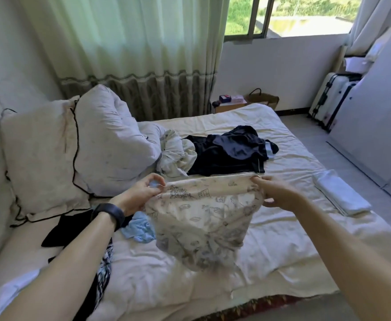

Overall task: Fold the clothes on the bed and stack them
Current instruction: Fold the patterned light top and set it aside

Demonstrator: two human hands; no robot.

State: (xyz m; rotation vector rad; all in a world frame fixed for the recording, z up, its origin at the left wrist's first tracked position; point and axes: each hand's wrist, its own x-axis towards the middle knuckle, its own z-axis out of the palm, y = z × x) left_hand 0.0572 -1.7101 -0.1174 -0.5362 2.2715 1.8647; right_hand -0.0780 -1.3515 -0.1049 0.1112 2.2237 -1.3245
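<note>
- Clothes are all over our bed (282, 239), and the one we're on is a cream printed top (201, 218), held up in the air just over the sheet, near the front edge
- our left hand (141, 193) has its fingers curled in and pinching the top's upper left corner
- our right hand (275, 193) is doing the same on the upper right corner, thumb and fingers clamped on the fabric, so the top edge is pulled fairly straight between the two hands and the rest hangs down crumpled
- black wristband (111, 215) on the left wrist
- behind the top there's a dark navy pile (229, 154) in the middle of the bed, touching a scrunched-up pale garment (176, 156) on its left
- light blue cloth (139, 228) lies on the sheet just left of the hanging top, partly behind it
- under our left forearm there's a black piece (69, 230) and a black and white patterned piece (105, 269), can't tell what either one is
- on the right side of the bed sits a folded white stack (342, 195), well apart from the unfolded stuff
- two pillows (42, 158) lean at the head end on the left
- further back: green curtain (132, 42), window (294, 15), a pale suitcase (331, 100) beside a white wardrobe (379, 112)
</note>
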